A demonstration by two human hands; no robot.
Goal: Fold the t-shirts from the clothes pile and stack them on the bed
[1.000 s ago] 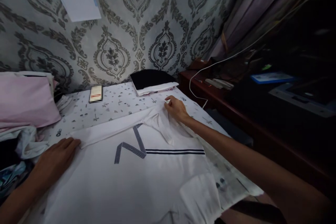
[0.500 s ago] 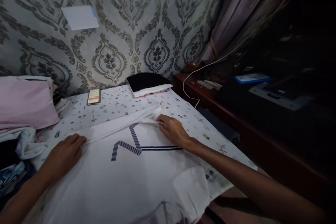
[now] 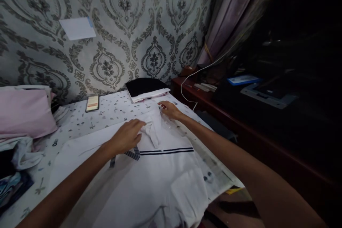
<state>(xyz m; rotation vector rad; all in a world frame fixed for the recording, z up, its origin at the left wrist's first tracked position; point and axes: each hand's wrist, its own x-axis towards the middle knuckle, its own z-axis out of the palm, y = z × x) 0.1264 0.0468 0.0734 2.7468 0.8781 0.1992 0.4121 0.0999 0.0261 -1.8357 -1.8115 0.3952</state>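
A white shirt (image 3: 149, 171) with a dark striped zigzag and two dark lines lies spread on the bed. My left hand (image 3: 128, 135) reaches across it, its fingertips touching a raised fold near the shirt's far part. A gap shows between that thumb and the fingers. Farther right, my right hand (image 3: 169, 109) pinches the shirt's far edge, where the cloth is bunched. The left forearm hides part of the zigzag print. A crumpled part of the shirt lies toward the near right.
A patterned sheet (image 3: 112, 108) covers the bed. Folded clothes with a black top piece (image 3: 145, 87) and a phone-like item (image 3: 92, 103) lie near the wall. Pink folded cloth (image 3: 24, 112) is stacked at left. A reddish wooden desk (image 3: 177, 84) with a white cable stands right.
My left hand has moved right from the shirt's left edge to the fold in the middle. My right hand has shifted farther away, and the folded-over far edge now lies flatter at left.
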